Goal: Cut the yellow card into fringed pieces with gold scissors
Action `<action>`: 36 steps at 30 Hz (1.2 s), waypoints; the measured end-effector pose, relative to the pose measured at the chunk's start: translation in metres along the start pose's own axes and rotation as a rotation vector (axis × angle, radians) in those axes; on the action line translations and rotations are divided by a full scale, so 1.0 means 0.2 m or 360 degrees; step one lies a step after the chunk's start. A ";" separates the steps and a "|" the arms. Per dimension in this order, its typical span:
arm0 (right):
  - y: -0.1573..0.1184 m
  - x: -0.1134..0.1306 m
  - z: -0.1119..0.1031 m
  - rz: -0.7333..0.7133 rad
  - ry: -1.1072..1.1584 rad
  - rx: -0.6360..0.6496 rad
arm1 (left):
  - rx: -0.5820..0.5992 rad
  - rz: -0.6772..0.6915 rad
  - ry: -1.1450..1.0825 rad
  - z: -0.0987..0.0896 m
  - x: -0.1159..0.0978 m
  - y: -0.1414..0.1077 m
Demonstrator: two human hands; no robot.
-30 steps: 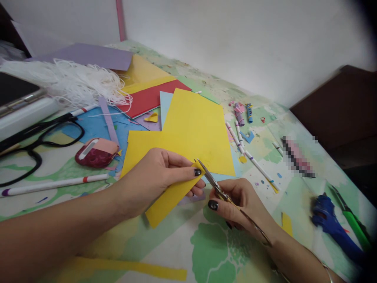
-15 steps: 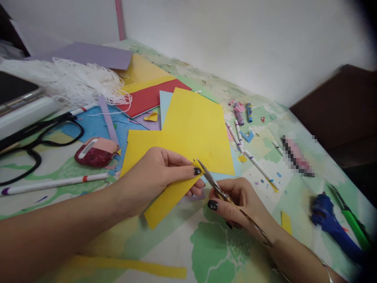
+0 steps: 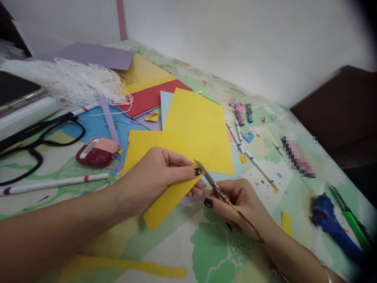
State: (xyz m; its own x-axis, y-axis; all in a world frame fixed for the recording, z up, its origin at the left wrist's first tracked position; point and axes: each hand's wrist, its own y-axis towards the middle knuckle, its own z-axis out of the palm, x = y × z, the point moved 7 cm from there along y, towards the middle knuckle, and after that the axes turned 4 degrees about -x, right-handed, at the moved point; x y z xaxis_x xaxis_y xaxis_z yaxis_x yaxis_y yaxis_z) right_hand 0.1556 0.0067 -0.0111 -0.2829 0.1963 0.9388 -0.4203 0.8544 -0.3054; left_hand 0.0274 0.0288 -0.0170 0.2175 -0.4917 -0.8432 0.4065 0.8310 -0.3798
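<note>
My left hand (image 3: 165, 169) pinches a yellow paper strip (image 3: 167, 206) near its upper end, between thumb and fingers. The strip slants down to the left, over the patterned tablecloth. In my right hand (image 3: 238, 204) is a pair of scissors (image 3: 216, 188), with the blades pressed together at the strip's upper end, beside my left thumb. Behind both hands lies a large yellow paper sheet (image 3: 197, 129) with a notched corner, on top of light blue paper (image 3: 166, 104). Another yellow strip (image 3: 132, 265) lies at the near edge of the view.
To the left are black-framed glasses (image 3: 35, 149), a maroon and pink case (image 3: 98, 151), white string (image 3: 79, 82) and a white marker (image 3: 59, 184). Rolled paper sticks (image 3: 253, 161) lie right of the sheet. A blue glue gun (image 3: 332, 224) and a green-handled tool (image 3: 353, 224) lie far right.
The scissors' blades have closed at the strip's end, and my right thumb has shifted slightly left. My left hand holds the strip in nearly the same place.
</note>
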 end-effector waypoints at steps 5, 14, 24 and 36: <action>0.00 -0.01 -0.01 0.0012 -0.0032 -0.0023 | 0.0017 0.0032 0.0011 0.01 -0.01 0.00; -0.02 0.03 0.01 -0.0054 0.0226 0.0090 | -0.0001 -0.0014 -0.0042 0.01 0.00 0.00; -0.02 0.02 0.02 -0.0028 0.0286 0.0084 | -0.0009 -0.0033 -0.0040 0.01 0.00 -0.01; 0.00 0.03 0.01 -0.0018 -0.0040 -0.0006 | 0.0008 -0.0010 -0.0002 0.01 0.00 -0.01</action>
State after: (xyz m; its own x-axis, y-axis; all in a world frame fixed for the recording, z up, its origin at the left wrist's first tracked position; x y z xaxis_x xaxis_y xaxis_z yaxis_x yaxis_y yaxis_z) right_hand 0.1523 0.0062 -0.0060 -0.2997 0.1745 0.9379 -0.4204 0.8584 -0.2940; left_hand 0.0281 0.0271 -0.0146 0.2161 -0.4974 -0.8402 0.4120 0.8266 -0.3833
